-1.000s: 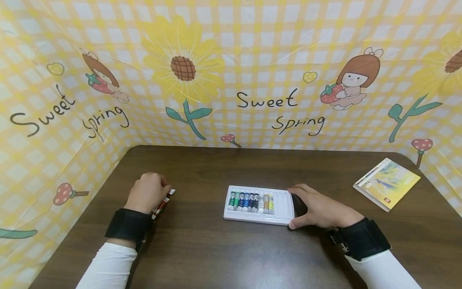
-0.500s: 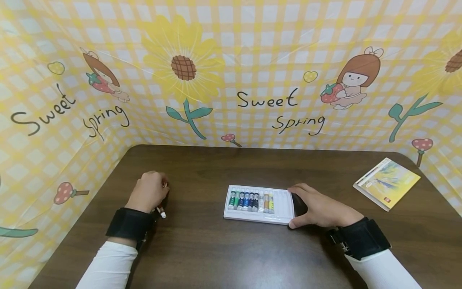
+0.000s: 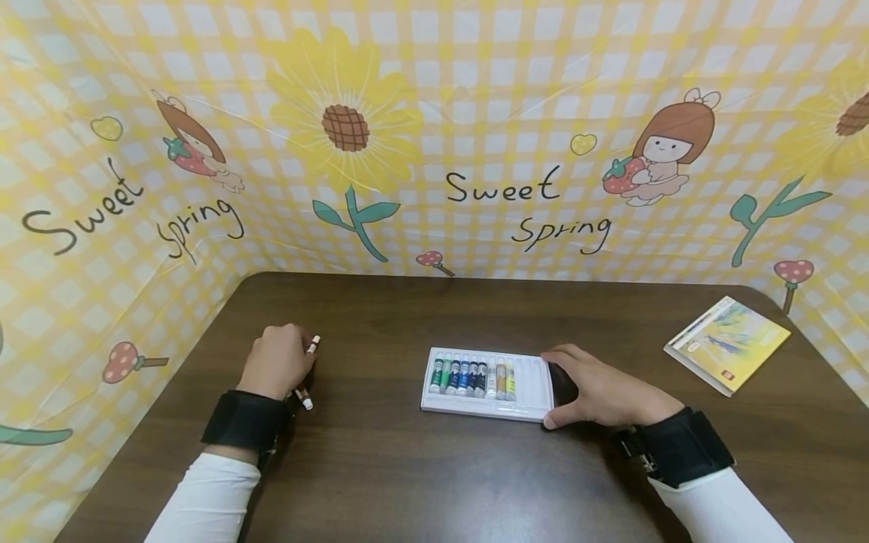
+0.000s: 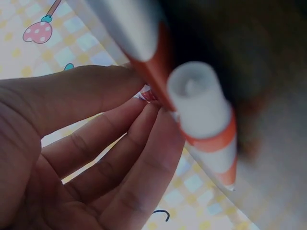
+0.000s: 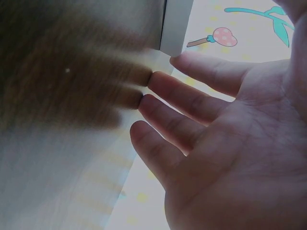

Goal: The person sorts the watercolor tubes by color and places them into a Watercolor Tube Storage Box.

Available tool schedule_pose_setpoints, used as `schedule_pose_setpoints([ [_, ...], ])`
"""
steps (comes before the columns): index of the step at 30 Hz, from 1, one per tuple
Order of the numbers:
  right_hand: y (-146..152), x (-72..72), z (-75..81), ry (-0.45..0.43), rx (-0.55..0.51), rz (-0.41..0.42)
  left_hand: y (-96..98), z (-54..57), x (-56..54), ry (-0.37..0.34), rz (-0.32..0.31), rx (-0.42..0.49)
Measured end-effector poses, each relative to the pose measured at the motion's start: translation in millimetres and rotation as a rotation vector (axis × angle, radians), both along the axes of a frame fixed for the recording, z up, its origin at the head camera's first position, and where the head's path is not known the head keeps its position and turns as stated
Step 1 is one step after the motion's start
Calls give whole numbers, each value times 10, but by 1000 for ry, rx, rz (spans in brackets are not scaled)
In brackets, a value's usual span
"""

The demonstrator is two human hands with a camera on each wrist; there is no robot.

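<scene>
On the left side of the table, my left hand [image 3: 274,362] pinches a small red-and-white paint tube between thumb and fingertips. White ends of tubes [image 3: 313,345] show beyond the fingers, and another white-tipped end [image 3: 305,400] shows nearer the wrist. In the left wrist view, an orange-and-white tube [image 4: 206,115] lies close beside the fingertips, with a second one overlapping it. My right hand [image 3: 597,385] holds the right end of a white tray [image 3: 532,388], index finger at the far corner and thumb at the near one. Green, blue, dark, ochre and yellow tubes [image 3: 464,377] lie in its left part.
A yellow box [image 3: 729,347] with a painted cover lies at the back right of the dark wooden table [image 3: 380,467]. Yellow checked cloth [image 3: 475,98] hangs behind the table and along its sides.
The tubes at my left hand have shifted in the fingers; white ends now show both beyond the fingers and nearer the wrist. The right hand and tray have stayed put.
</scene>
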State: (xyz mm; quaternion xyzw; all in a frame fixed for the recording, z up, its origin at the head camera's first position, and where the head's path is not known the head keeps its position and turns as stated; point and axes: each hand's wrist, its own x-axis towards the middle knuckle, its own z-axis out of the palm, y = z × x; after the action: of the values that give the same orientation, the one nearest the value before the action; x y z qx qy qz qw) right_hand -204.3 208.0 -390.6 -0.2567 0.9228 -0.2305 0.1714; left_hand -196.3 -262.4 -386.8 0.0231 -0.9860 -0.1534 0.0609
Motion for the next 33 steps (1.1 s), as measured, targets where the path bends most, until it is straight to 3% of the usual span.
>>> schedule_pose_setpoints([
  [14,-11,5,11,6,2,1,2,0,1,-30,9,3],
  [33,-17,9,-11,0,7,-11,12,24,8,-19,12,23],
])
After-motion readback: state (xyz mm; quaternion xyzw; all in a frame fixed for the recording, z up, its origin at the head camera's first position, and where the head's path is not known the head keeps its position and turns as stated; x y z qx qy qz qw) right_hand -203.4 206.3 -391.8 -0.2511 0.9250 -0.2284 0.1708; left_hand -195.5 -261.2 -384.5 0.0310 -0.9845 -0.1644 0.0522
